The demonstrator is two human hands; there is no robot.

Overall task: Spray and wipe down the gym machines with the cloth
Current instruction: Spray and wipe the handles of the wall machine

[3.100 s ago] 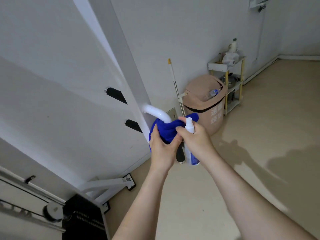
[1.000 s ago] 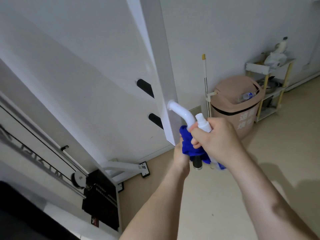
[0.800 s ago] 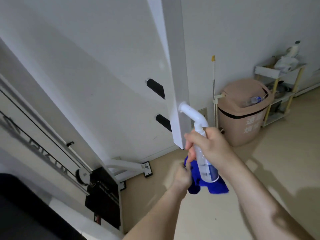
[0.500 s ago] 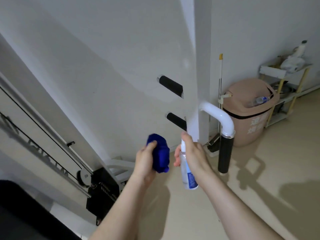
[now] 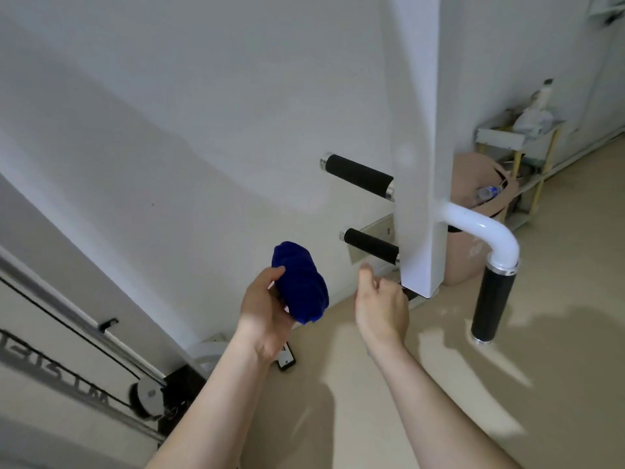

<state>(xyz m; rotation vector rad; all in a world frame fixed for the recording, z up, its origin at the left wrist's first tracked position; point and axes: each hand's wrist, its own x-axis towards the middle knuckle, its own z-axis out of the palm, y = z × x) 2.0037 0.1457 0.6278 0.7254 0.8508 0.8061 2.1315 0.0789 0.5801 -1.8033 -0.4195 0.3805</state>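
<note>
Two bare hands reach forward in front of a white gym machine. The left hand (image 5: 267, 313) grips a bunched deep-blue cloth (image 5: 301, 282), thumb on its near side and fingers wrapped beneath, holding it in the air near the wall and just left of the machine's handles. The right hand (image 5: 380, 299) is raised beside it with its back to the camera and thumb pointing up. Its fingers curl away out of sight, so I cannot tell whether it holds anything.

Just beyond the right hand stands the machine's white square upright post (image 5: 419, 164). Two short black foam-covered handles jut from its left side, an upper one (image 5: 358, 176) and a lower one (image 5: 370, 245). From the post's right side a glossy white curved tube (image 5: 480, 228) bends downward into a long black hanging grip (image 5: 492, 302) with a metal end cap.

Behind the post sits a pinkish-brown plastic bin (image 5: 465, 262) with a clear bottle (image 5: 487, 191) at its opening, next to a small yellow-legged shelf rack (image 5: 517, 140). At lower left, a round pulley (image 5: 148, 394) carries a black cable.
</note>
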